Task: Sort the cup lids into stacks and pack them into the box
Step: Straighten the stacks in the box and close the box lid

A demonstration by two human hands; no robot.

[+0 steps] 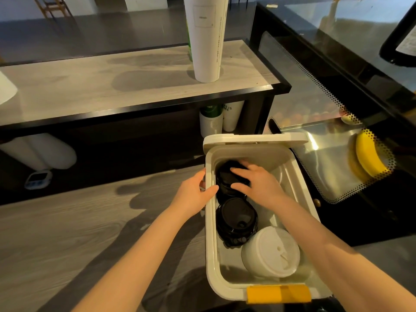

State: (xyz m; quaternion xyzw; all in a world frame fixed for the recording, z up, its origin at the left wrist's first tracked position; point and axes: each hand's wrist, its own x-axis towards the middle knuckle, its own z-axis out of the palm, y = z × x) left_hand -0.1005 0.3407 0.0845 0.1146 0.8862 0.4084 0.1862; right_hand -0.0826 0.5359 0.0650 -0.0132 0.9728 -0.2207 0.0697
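A white box (210, 255) with a yellow latch (278, 293) stands open on the wooden counter, its lid hinged back at the far end. Inside lie a far stack of black lids (225, 179), a nearer stack of black lids (236, 218) and a stack of white lids (271, 251) at the near right. My left hand (197, 191) grips the box's left rim, thumb over the edge. My right hand (254, 183) reaches into the box and rests with spread fingers on the far black stack.
A raised shelf (112, 86) runs across behind the counter and carries a tall sleeve of white cups (206, 39). More cup sleeves (221, 118) stand under it. A glass display case with a banana (369, 154) is at the right. A small timer (38, 179) lies at the left.
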